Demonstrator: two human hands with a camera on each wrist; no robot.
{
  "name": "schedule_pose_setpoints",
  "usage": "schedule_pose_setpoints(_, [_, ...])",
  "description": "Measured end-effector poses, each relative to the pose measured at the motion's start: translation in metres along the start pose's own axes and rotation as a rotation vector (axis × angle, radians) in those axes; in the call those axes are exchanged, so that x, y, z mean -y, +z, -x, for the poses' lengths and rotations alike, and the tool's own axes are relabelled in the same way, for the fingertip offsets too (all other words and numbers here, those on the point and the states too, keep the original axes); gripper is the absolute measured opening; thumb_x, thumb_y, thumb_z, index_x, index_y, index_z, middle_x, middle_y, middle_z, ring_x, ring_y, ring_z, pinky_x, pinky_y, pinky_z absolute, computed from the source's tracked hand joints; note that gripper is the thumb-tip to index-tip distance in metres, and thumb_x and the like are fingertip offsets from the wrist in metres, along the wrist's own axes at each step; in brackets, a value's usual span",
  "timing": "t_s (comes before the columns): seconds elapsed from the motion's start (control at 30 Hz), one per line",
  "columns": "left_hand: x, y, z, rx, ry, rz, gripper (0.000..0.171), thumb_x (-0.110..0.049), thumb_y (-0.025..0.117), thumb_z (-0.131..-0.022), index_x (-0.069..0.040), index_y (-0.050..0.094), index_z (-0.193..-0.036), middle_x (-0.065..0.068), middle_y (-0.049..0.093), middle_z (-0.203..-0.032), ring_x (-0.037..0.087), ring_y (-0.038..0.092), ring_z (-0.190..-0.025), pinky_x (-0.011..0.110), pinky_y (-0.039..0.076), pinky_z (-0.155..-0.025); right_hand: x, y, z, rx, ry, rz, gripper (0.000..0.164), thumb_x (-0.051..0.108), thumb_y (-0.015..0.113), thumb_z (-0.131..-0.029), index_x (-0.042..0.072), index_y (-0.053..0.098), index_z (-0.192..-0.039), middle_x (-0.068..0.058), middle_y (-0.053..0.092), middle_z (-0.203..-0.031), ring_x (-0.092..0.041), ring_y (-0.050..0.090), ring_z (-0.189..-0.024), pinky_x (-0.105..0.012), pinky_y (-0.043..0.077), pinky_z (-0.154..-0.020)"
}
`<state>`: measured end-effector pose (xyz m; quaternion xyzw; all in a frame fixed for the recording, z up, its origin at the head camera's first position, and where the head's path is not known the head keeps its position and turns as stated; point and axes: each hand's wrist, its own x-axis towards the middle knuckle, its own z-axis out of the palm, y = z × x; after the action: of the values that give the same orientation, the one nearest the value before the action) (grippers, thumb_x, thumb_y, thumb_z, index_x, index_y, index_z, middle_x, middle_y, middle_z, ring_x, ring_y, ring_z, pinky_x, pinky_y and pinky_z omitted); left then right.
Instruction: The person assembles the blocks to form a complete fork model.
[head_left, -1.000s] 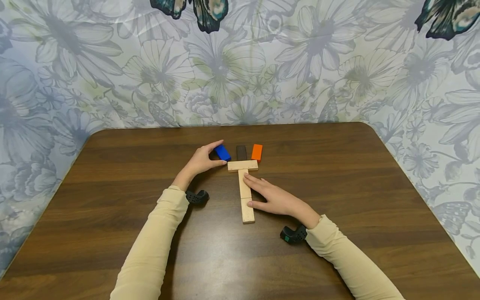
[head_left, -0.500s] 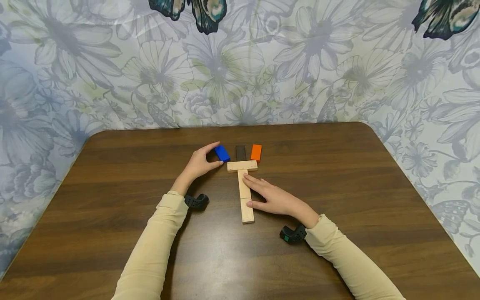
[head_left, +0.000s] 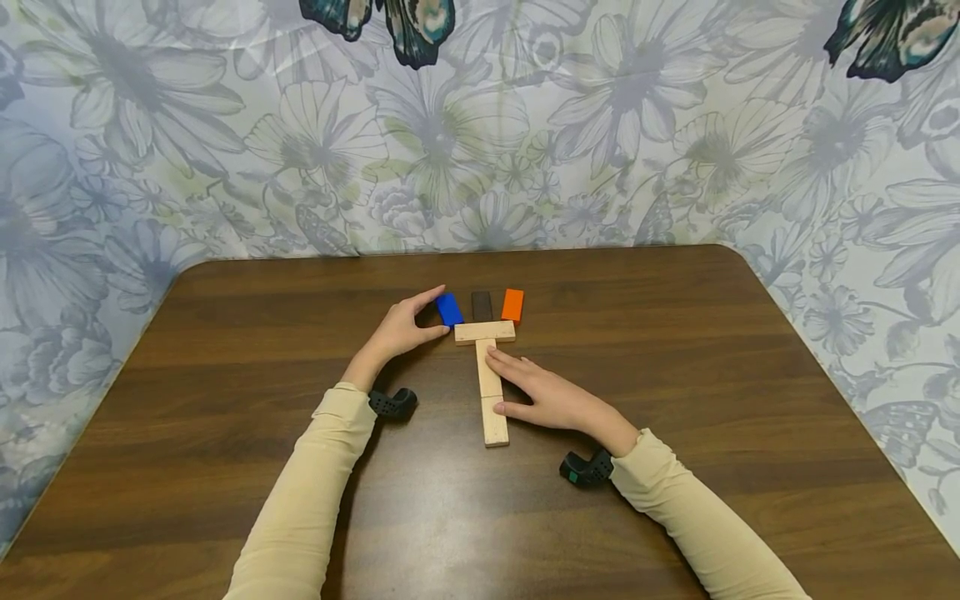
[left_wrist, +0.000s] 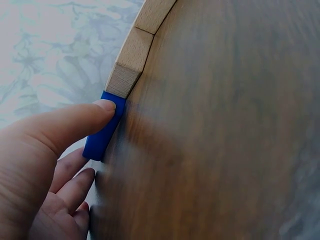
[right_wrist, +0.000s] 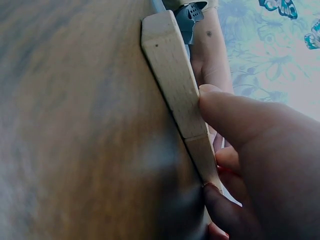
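Note:
Thumb and forefinger of my left hand (head_left: pixel 401 327) pinch a blue block (head_left: pixel 449 309) lengthwise, with the thumb at its near end. That block lies slightly slanted at the left end of a pale wooden crosspiece (head_left: pixel 485 332). In the left wrist view the thumb presses the blue block (left_wrist: pixel 107 131) right beside the wood. My right hand (head_left: pixel 558 398) rests with extended fingers on two wooden blocks set end to end, the upper block (head_left: pixel 488 379) and the lower block (head_left: pixel 495 427). Its thumb touches the edge of a wooden block (right_wrist: pixel 172 75) in the right wrist view.
A dark brown block (head_left: pixel 482 306) and an orange block (head_left: pixel 513 305) stand behind the crosspiece, to the right of the blue one. All lie on a brown wooden table (head_left: pixel 675 350). A floral cloth (head_left: pixel 480 142) hangs behind its far edge. Both wrists wear black bands.
My left hand drew the blue block slightly left and nearer, then shifted it back right, closer to the dark brown block and a little straighter. The right hand has stayed on the wooden blocks.

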<state>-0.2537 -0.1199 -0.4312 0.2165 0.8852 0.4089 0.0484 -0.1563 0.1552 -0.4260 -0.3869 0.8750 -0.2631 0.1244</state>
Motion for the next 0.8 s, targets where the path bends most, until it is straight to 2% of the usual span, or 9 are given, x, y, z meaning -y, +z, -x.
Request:
schedule_pose_setpoints(0.37, [0.0, 0.0, 0.003, -0.01, -0.004, 0.036, 0.069, -0.012, 0.071, -0.085, -0.002, 0.036, -0.144, 0.016, 0.036, -0.144, 0.031, 0.034, -0.13, 0.039, 0.03, -0.104, -0.001, 0.001, -0.002, 0.006, -0.007, 0.0, 0.072, 0.048, 0.046, -0.096, 0.013, 0.016, -0.151, 0.002, 0.009, -0.155, -0.011, 0.013, -0.138, -0.031, 0.009, -0.11])
schedule_pose_setpoints(0.6, [0.003, 0.0, 0.004, -0.005, -0.001, -0.004, 0.079, -0.017, 0.074, -0.082, -0.003, 0.03, -0.146, 0.02, 0.018, -0.151, 0.03, 0.033, -0.131, 0.044, 0.024, -0.106, -0.001, 0.002, -0.002, 0.008, -0.007, -0.003, 0.072, 0.046, 0.047, -0.096, 0.012, 0.015, -0.151, 0.0, 0.009, -0.155, -0.012, 0.013, -0.138, -0.031, 0.009, -0.11])
schedule_pose_setpoints(0.8, [0.002, -0.007, 0.011, 0.027, -0.01, 0.005, 0.079, -0.021, 0.072, -0.085, -0.005, 0.027, -0.148, 0.019, 0.013, -0.152, 0.031, 0.03, -0.133, 0.047, 0.025, -0.105, -0.003, 0.0, 0.0, 0.006, 0.009, -0.041, 0.073, 0.05, 0.045, -0.095, 0.017, 0.011, -0.152, 0.003, 0.006, -0.155, -0.013, 0.013, -0.138, -0.034, 0.012, -0.11])
